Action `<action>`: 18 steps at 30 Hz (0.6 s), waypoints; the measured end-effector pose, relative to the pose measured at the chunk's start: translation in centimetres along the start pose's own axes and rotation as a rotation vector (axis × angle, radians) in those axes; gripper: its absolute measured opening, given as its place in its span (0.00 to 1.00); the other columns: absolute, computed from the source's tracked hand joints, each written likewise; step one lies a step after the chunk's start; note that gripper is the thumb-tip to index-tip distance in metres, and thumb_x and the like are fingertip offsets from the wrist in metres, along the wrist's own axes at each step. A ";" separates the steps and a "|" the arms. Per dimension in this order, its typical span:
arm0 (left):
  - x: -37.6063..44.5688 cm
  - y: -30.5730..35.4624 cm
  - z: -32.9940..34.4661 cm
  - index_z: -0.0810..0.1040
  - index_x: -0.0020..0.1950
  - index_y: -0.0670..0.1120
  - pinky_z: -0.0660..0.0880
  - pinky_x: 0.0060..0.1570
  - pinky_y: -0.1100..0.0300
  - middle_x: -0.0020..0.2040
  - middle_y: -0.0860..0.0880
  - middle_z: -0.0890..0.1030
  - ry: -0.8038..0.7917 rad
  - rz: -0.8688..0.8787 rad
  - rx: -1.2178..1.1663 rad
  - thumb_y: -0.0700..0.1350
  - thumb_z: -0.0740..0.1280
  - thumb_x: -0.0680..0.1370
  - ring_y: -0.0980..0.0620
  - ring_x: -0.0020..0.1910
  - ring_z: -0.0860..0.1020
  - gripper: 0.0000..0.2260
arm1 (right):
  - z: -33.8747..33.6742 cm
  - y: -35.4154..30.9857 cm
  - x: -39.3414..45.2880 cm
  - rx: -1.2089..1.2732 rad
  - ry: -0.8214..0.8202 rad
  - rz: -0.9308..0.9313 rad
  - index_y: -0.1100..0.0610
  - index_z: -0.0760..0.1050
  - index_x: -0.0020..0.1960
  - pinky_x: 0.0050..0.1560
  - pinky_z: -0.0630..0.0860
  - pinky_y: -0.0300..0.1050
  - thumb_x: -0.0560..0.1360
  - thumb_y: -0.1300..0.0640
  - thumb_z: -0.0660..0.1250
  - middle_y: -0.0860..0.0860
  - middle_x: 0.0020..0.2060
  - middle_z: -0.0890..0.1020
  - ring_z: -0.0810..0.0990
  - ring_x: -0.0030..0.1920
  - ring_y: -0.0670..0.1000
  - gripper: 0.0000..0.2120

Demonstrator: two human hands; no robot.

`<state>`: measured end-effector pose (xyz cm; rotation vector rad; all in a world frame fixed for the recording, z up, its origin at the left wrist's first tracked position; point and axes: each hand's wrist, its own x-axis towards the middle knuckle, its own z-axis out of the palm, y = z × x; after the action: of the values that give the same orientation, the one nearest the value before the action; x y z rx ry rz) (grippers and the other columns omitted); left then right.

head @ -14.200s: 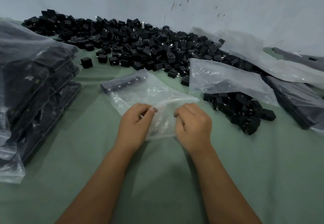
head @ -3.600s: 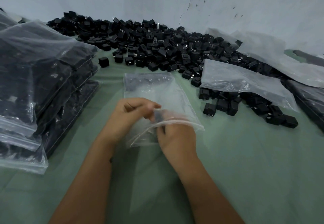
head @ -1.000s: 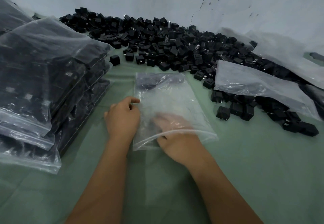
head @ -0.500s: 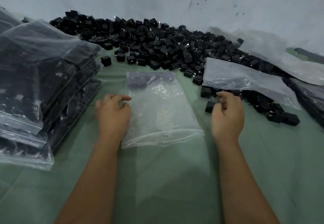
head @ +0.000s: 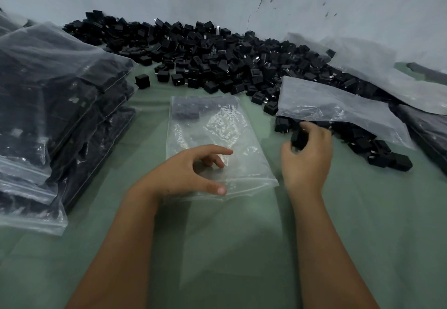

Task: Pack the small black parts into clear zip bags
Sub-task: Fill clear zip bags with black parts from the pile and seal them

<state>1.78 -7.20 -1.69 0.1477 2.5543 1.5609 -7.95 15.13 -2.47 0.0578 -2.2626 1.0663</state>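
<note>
left hand fingers spread loose over zip bag mouth on green desk | right hand fingers curled round black part just right of bag | risk: mouth flat, unheld, part snags rim or drops | loose black parts pile beyond

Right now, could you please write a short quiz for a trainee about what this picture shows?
1. True or false: the right hand grips a black part.
2. Where do the left hand's fingers lie? A) over the flat zip bag B) on the stack of filled bags
3. What colour is the table cover?

Key: 1 true; 2 A; 3 green.
</note>
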 end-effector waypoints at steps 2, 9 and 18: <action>0.0 0.0 0.0 0.76 0.61 0.67 0.69 0.63 0.62 0.56 0.61 0.79 -0.031 -0.002 0.055 0.58 0.80 0.59 0.62 0.61 0.74 0.31 | -0.4 -1.4 -0.3 0.221 0.080 -0.074 0.60 0.73 0.58 0.55 0.70 0.36 0.68 0.66 0.65 0.50 0.52 0.74 0.75 0.53 0.53 0.18; -0.1 1.2 0.3 0.86 0.44 0.50 0.75 0.47 0.59 0.41 0.47 0.84 0.069 0.014 -0.075 0.43 0.71 0.76 0.55 0.40 0.79 0.04 | -0.1 -6.9 -5.3 0.503 -0.110 -0.556 0.66 0.78 0.51 0.49 0.77 0.46 0.70 0.66 0.62 0.57 0.52 0.72 0.77 0.50 0.56 0.12; 0.1 0.5 -0.1 0.83 0.44 0.42 0.78 0.45 0.58 0.38 0.45 0.83 0.253 0.064 -0.252 0.35 0.69 0.69 0.52 0.41 0.81 0.06 | 0.5 -8.0 -7.2 0.337 -0.365 -0.605 0.64 0.78 0.51 0.43 0.76 0.40 0.69 0.61 0.64 0.56 0.47 0.77 0.77 0.44 0.52 0.12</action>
<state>1.70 -7.03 -1.24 0.0041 2.5209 2.0260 -0.12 7.86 -1.32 1.0782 -2.1103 1.1368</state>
